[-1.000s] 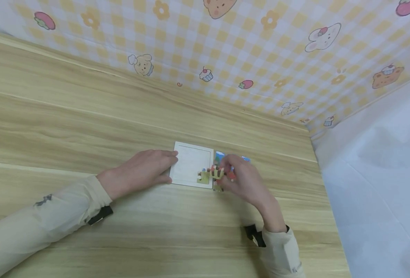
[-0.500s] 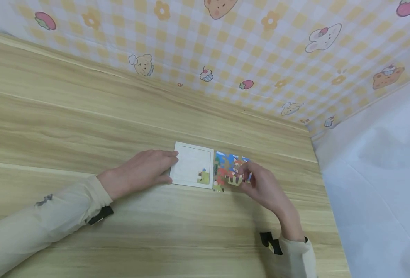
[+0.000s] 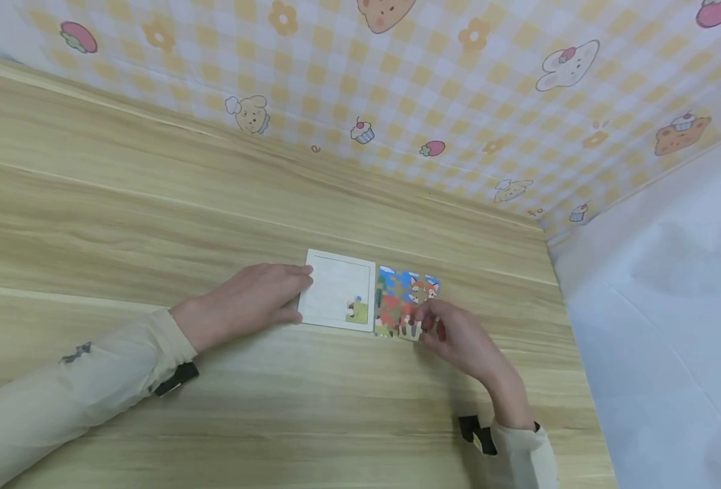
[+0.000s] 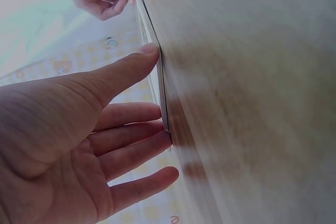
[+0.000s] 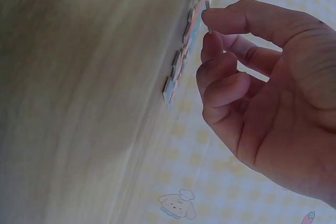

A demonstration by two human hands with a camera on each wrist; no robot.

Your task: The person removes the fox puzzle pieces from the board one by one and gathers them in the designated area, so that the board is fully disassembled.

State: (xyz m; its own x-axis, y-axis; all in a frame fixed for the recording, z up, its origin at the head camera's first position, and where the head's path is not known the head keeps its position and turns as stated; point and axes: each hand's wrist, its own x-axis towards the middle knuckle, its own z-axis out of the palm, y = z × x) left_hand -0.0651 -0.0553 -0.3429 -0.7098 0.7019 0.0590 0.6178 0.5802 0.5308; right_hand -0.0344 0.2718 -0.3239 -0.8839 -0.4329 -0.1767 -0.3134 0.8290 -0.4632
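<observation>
My left hand rests at the left edge of a square white puzzle tray, its fingers fairly straight and thumb on the rim. One green jigsaw piece lies in the tray's lower right corner. Between thumb and forefinger, my right hand pinches a jigsaw piece with dark stripes on a pale ground. It is over the lower part of a group of coloured puzzle pieces right of the tray. That group shows blue sky and a fox-like face, and the right hand hides its lower right part.
The wood-grain table extends around the tray on all sides. Behind it rises a yellow checked cloth with cartoon prints. A pale wall covering borders the table on the right.
My right hand has moved right from over the tray's right edge with the striped piece, then slightly down and left over the group's lower edge. The left hand and tray stay in place.
</observation>
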